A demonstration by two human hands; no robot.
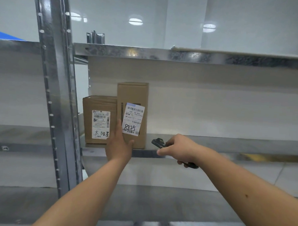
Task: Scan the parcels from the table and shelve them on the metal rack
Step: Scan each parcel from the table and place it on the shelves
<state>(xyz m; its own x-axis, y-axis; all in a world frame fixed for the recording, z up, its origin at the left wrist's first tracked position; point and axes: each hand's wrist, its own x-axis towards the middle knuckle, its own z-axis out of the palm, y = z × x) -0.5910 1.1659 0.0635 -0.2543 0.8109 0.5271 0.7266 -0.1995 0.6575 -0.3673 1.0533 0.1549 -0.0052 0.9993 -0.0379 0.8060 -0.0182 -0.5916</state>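
Two brown cardboard parcels stand side by side on a shelf of the metal rack (212, 143). The taller parcel (135, 95) carries a white label with "8825" written on it. The shorter parcel (98, 105) stands to its left, touching it, with its own white label. My left hand (119, 144) lies flat with straight fingers against the front of the taller parcel, near its lower left edge. My right hand (179, 147) grips a black handheld scanner (158, 142), whose head points left toward the parcels, just above the shelf's front edge.
A galvanised upright post (54, 97) stands left of the parcels. Another shelf beam (182, 55) runs above them, and a lower shelf (157, 203) lies beneath my arms. The shelf stretches right of the parcels with a white wall behind.
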